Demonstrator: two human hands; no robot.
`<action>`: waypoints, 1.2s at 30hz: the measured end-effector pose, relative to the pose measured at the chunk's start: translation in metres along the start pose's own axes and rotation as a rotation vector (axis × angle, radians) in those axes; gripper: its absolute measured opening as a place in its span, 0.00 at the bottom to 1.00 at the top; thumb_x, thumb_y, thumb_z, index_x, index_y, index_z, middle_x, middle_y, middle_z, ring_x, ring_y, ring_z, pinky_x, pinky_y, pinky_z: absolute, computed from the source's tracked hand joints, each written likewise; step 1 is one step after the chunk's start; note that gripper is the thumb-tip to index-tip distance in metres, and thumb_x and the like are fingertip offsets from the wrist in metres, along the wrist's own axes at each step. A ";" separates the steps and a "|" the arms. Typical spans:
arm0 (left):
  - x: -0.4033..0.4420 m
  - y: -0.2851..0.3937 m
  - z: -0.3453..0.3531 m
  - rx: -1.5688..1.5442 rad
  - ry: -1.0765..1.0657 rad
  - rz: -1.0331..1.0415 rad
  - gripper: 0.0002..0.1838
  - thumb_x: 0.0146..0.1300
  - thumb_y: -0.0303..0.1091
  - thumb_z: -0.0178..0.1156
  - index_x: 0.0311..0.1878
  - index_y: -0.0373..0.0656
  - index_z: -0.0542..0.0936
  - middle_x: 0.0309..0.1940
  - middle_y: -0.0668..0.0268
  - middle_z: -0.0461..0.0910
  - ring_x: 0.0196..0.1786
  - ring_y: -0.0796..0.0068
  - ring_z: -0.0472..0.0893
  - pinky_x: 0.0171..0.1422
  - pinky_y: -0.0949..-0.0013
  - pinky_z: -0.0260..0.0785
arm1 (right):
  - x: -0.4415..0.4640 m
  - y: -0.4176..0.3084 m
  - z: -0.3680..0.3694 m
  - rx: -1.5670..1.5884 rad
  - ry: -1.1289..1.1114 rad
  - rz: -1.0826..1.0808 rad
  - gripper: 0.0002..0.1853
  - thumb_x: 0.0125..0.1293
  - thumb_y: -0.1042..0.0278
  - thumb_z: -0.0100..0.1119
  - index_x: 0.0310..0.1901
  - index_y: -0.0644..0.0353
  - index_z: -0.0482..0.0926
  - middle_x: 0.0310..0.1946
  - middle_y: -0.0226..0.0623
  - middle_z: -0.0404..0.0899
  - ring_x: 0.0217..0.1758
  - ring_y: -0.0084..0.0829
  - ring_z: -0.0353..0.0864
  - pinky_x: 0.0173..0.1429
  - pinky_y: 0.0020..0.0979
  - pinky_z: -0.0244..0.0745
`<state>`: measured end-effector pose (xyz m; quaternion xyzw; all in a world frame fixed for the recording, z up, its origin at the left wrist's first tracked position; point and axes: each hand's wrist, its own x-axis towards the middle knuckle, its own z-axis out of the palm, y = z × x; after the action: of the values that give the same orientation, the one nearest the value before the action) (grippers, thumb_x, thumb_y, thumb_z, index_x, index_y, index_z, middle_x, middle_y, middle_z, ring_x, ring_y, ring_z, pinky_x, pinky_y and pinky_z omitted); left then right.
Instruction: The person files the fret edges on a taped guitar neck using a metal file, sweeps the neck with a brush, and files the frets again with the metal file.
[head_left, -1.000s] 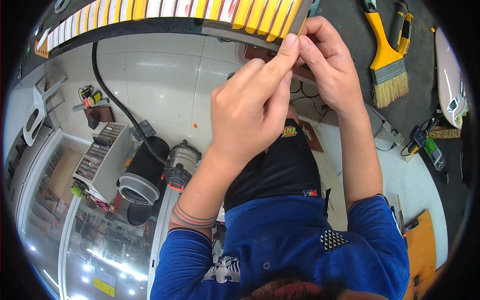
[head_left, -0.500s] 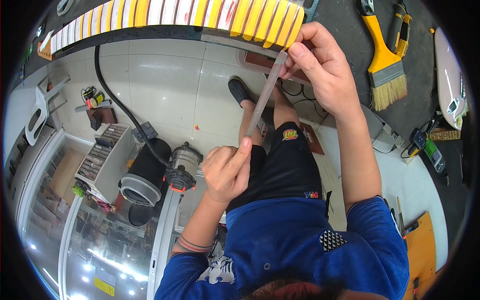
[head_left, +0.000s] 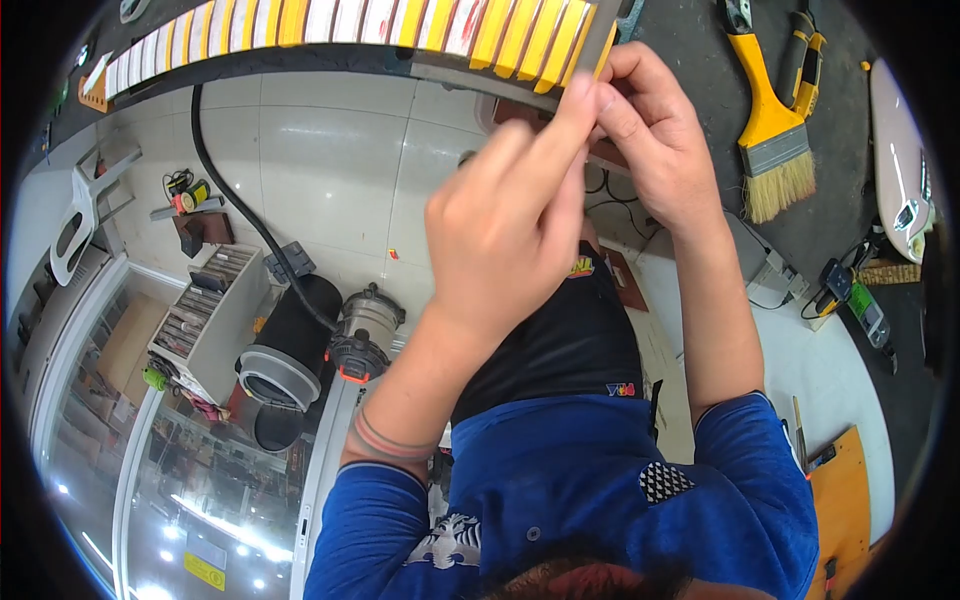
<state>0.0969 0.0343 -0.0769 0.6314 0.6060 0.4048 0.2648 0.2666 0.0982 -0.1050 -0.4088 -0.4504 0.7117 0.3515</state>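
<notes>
A long row of yellow and white blocks [head_left: 340, 22], with dark gaps between them, runs along the table edge at the top of the head view. At its right end stands a narrow, flat grey strip [head_left: 598, 42], set across the last yellow block. My left hand [head_left: 505, 220] is closed on the strip's lower end, slightly blurred, fingers pointing up. Beside it, thumb and forefinger of my right hand [head_left: 655, 140] pinch at the corner of the end block; what lies between those fingertips is mostly hidden.
On the dark tabletop to the right lie a yellow-handled paintbrush [head_left: 770, 130] and a yellow-black tool [head_left: 805, 65]. Below the table edge, a black hose [head_left: 225, 185] leads to a cylindrical machine [head_left: 365, 325] on the floor. A white box of dark flat pieces [head_left: 205, 310] stands left.
My left hand has moved up and right with the strip, from lap level to the end of the block row. The strip now reaches above the blocks' lower edge. My right hand stays nearly still.
</notes>
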 end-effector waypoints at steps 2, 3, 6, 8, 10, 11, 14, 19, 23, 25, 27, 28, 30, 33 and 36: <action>-0.044 -0.003 -0.017 0.036 -0.055 -0.020 0.32 0.63 0.16 0.73 0.71 0.44 0.88 0.25 0.66 0.73 0.22 0.66 0.73 0.29 0.63 0.68 | 0.000 -0.002 0.001 0.025 -0.011 0.020 0.10 0.87 0.61 0.62 0.56 0.60 0.79 0.45 0.29 0.83 0.45 0.21 0.87 0.51 0.26 0.84; -0.073 -0.003 -0.030 0.048 -0.089 -0.034 0.31 0.64 0.13 0.69 0.72 0.39 0.87 0.25 0.64 0.74 0.23 0.69 0.72 0.30 0.66 0.67 | -0.001 -0.004 0.002 0.024 -0.006 0.044 0.10 0.87 0.62 0.62 0.56 0.60 0.79 0.45 0.29 0.83 0.45 0.21 0.87 0.51 0.27 0.84; -0.103 0.006 -0.054 0.026 -0.145 -0.085 0.31 0.65 0.10 0.66 0.72 0.34 0.86 0.24 0.62 0.75 0.23 0.71 0.72 0.30 0.69 0.65 | 0.001 -0.004 0.004 -0.034 -0.002 0.026 0.10 0.89 0.62 0.57 0.57 0.60 0.76 0.43 0.34 0.84 0.44 0.24 0.89 0.50 0.28 0.88; -0.093 0.010 -0.053 0.018 -0.172 -0.133 0.30 0.66 0.10 0.66 0.72 0.34 0.86 0.26 0.60 0.77 0.25 0.71 0.75 0.32 0.69 0.68 | 0.001 -0.005 0.002 0.001 -0.006 0.051 0.10 0.88 0.62 0.59 0.56 0.60 0.77 0.44 0.33 0.83 0.44 0.23 0.88 0.51 0.28 0.86; -0.034 0.016 -0.035 0.003 -0.165 -0.143 0.28 0.69 0.12 0.65 0.72 0.35 0.86 0.31 0.57 0.83 0.29 0.69 0.80 0.38 0.68 0.73 | 0.001 -0.008 0.002 0.031 -0.008 0.076 0.10 0.88 0.62 0.61 0.55 0.60 0.79 0.45 0.30 0.83 0.45 0.21 0.87 0.52 0.28 0.85; -0.010 0.017 -0.023 -0.020 -0.138 -0.127 0.27 0.70 0.13 0.65 0.72 0.35 0.86 0.34 0.56 0.86 0.32 0.69 0.82 0.41 0.68 0.76 | 0.002 -0.008 0.002 0.025 0.000 0.076 0.11 0.88 0.61 0.61 0.55 0.60 0.79 0.45 0.30 0.83 0.45 0.22 0.88 0.52 0.28 0.85; 0.019 0.024 -0.016 -0.059 -0.125 -0.154 0.26 0.72 0.14 0.65 0.73 0.36 0.85 0.39 0.55 0.89 0.37 0.69 0.85 0.45 0.69 0.77 | 0.003 -0.009 0.000 0.014 -0.002 0.091 0.11 0.88 0.60 0.61 0.55 0.60 0.79 0.45 0.30 0.84 0.45 0.22 0.88 0.51 0.28 0.85; -0.097 0.022 -0.059 0.049 -0.193 -0.200 0.30 0.68 0.16 0.69 0.73 0.41 0.86 0.27 0.61 0.78 0.25 0.64 0.79 0.31 0.62 0.72 | 0.004 -0.011 -0.003 0.051 -0.037 0.133 0.12 0.88 0.60 0.60 0.55 0.60 0.79 0.46 0.31 0.84 0.45 0.23 0.89 0.51 0.29 0.85; -0.062 0.033 -0.055 0.012 -0.166 -0.212 0.28 0.69 0.17 0.69 0.72 0.41 0.87 0.28 0.60 0.81 0.27 0.63 0.82 0.32 0.61 0.74 | 0.005 -0.017 -0.001 0.049 -0.052 0.148 0.10 0.89 0.60 0.58 0.54 0.59 0.77 0.43 0.31 0.83 0.46 0.23 0.88 0.52 0.28 0.86; -0.004 0.028 -0.029 -0.034 -0.122 -0.168 0.27 0.70 0.17 0.68 0.71 0.42 0.87 0.32 0.57 0.85 0.30 0.61 0.86 0.35 0.60 0.77 | 0.006 -0.017 -0.001 0.041 -0.055 0.135 0.10 0.89 0.61 0.58 0.55 0.59 0.77 0.44 0.31 0.83 0.47 0.22 0.88 0.52 0.28 0.85; 0.027 0.023 -0.016 -0.092 -0.097 -0.118 0.26 0.71 0.18 0.68 0.72 0.41 0.87 0.39 0.54 0.89 0.34 0.60 0.89 0.39 0.60 0.80 | 0.006 -0.015 -0.004 0.007 -0.053 0.122 0.09 0.89 0.62 0.58 0.55 0.59 0.77 0.45 0.31 0.83 0.49 0.21 0.87 0.53 0.28 0.85; 0.035 0.022 -0.013 -0.149 -0.074 -0.084 0.26 0.71 0.18 0.67 0.72 0.40 0.86 0.43 0.53 0.91 0.35 0.60 0.90 0.40 0.60 0.81 | 0.005 -0.014 -0.005 -0.015 -0.047 0.115 0.09 0.89 0.62 0.57 0.55 0.59 0.77 0.46 0.31 0.82 0.49 0.21 0.86 0.53 0.28 0.85; 0.044 0.027 -0.018 -0.201 -0.006 -0.027 0.26 0.72 0.18 0.67 0.72 0.37 0.85 0.49 0.51 0.93 0.37 0.61 0.92 0.42 0.61 0.83 | 0.006 -0.011 -0.004 0.009 -0.038 0.127 0.10 0.89 0.61 0.58 0.55 0.60 0.78 0.45 0.30 0.83 0.49 0.21 0.87 0.53 0.28 0.84; 0.035 0.048 -0.052 -0.194 0.042 -0.110 0.25 0.73 0.19 0.67 0.73 0.33 0.83 0.46 0.58 0.91 0.34 0.74 0.84 0.39 0.68 0.76 | 0.006 -0.017 -0.002 0.085 -0.038 0.188 0.12 0.89 0.60 0.58 0.53 0.61 0.78 0.41 0.30 0.83 0.44 0.23 0.88 0.51 0.28 0.84; 0.013 0.070 -0.089 -0.242 -0.003 -0.428 0.23 0.74 0.20 0.68 0.71 0.31 0.82 0.32 0.72 0.83 0.29 0.90 0.72 0.33 0.77 0.65 | 0.001 -0.011 -0.004 0.129 0.020 0.109 0.09 0.91 0.63 0.53 0.52 0.59 0.76 0.43 0.32 0.83 0.44 0.22 0.88 0.50 0.27 0.84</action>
<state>0.0610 0.0242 0.0310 0.4528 0.6727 0.4083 0.4193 0.2712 0.1041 -0.0961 -0.4165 -0.3771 0.7532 0.3422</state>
